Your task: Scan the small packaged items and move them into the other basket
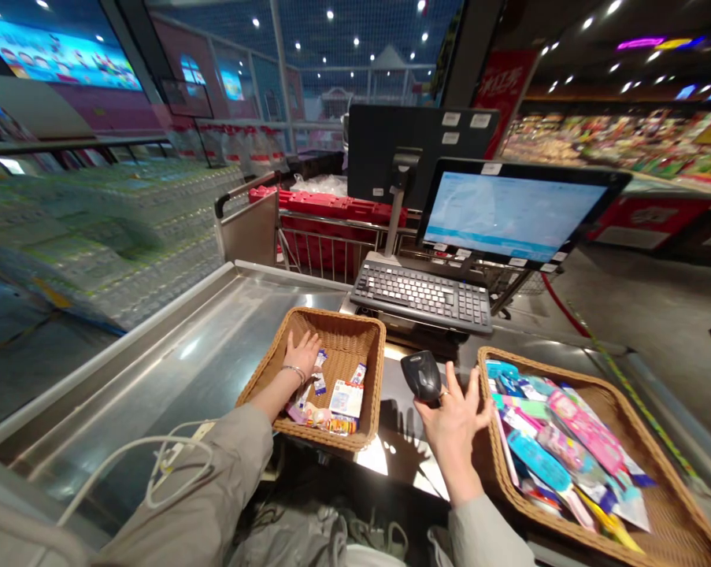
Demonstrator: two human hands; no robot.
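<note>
My left hand (301, 354) lies flat and open inside a wicker basket (337, 315), with a bracelet on its wrist. Its fingertips are beside small blue-and-white packets (318, 378). A card-backed packet (346, 398) and other small goods lie nearby in the basket. My right hand (454, 417) has its fingers spread against a black handheld scanner (421, 376), whose handle is hidden. To its right stands a second wicker basket (526, 365), filled with flat pink and blue packaged goods (568, 445).
A black keyboard (421, 296) and a lit monitor (509, 216) stand beyond the baskets on a steel checkout counter (178, 370). A white cable (154, 465) lies at lower left. Behind stand a red cart (325, 228) and stacked bottled water (107, 228).
</note>
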